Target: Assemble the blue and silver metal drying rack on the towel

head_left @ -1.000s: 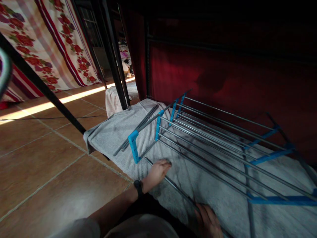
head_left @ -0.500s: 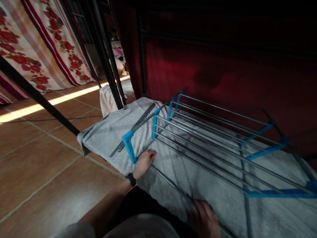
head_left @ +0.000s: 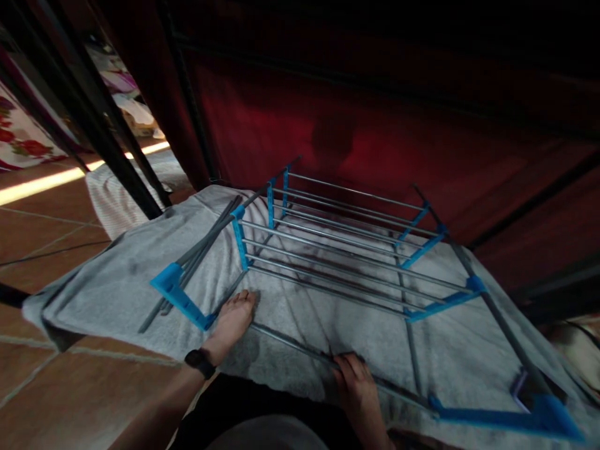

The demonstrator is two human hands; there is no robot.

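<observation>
A metal rack [head_left: 337, 250] with blue plastic brackets lay flat on a grey towel [head_left: 117, 275] spread over the floor, filling the middle of the frame. The left hand [head_left: 232, 322] rested at lower centre-left, fingers laid out flat against the near end of a loose rod [head_left: 290, 345] where it met the blue corner bracket [head_left: 180, 297]; its grip was not closed around anything. The right hand [head_left: 356, 384], at the bottom centre, lay on the same rod farther along, fingers curled over it, though the dim light left it unclear whether they closed fully round it. The rod ran slantwise along the rack's near edge, from the corner bracket toward another blue bracket [head_left: 506, 417] at lower right. The step in hand looked like seating this rod into the frame. The next move would seem to call for lining the rod's end with the socket in the corner bracket and pressing it home while the other hand held it steady.
</observation>
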